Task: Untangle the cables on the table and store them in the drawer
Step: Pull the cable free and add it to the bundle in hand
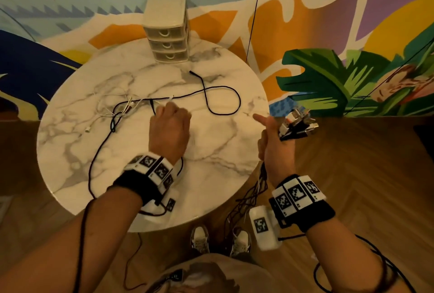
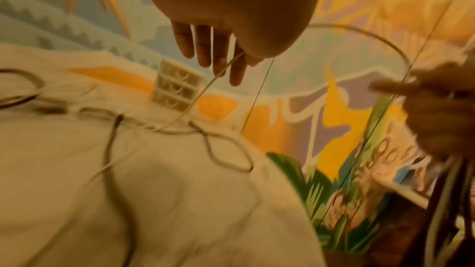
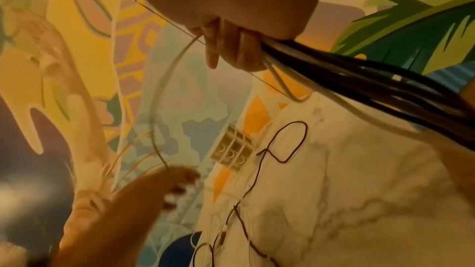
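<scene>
hands work apart: left hand (image 1: 169,126) over the bench (image 1: 211,142) pinches a thin white cable (image 2: 205,90); right hand (image 1: 278,149) past the bench edge grips a bundle of cables (image 3: 359,80). black cable (image 1: 225,98) loops across the marble near a white tangle (image 1: 112,105). drawer unit (image 1: 168,32) stands at the far edge.

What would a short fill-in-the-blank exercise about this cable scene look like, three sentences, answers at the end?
1. The drawer unit at the table's far edge has ____ drawers, all closed.
2. The right hand grips a bundle of cables beside the table, while the ____ hand pulls a white cable.
3. The long cable looping on the marble top is ____ in colour.

Missing words: three; left; black
</scene>
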A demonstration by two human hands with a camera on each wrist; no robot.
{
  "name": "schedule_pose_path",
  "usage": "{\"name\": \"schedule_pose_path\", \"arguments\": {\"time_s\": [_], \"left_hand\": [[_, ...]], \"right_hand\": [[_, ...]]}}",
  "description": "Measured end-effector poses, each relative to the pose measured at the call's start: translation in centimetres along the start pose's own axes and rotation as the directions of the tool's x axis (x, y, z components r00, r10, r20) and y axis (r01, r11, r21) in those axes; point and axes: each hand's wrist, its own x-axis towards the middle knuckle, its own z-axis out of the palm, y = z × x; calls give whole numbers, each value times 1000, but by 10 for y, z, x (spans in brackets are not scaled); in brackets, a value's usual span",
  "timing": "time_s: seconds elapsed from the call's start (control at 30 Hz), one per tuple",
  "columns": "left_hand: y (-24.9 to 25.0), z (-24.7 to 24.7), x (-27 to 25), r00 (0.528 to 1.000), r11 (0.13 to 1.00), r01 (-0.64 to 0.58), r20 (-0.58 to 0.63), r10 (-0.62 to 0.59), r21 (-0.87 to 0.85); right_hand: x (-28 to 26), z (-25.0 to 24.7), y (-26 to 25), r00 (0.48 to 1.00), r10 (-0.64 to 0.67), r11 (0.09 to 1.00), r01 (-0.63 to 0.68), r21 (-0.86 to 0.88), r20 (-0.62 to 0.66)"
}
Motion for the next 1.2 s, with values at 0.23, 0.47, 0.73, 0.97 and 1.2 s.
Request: {"name": "schedule_pose_path", "arguments": {"time_s": [0.23,0.47,0.73,0.97,1.2], "left_hand": [[88,-19,-1,937,945,-320,169,305,71],[77,1,-13,922,932,-361,162,352,29],[-4,69,-19,929,924,178,369,-44,-339],[-79,62,47,922,923,339,258,-287,-184],[-93,46,72,977,975,146,182,-115,-167]], "right_hand": [[-6,30,11,980,41,994,-21,-104,196],[2,22,15,987,89,983,-66,-174,130],[13,14,-6,1000,-10,998,11,-69,12],[32,0,-19,981,-77,996,84,32,-179],[43,-8,-17,960,-99,993,112,36,-261]]}}
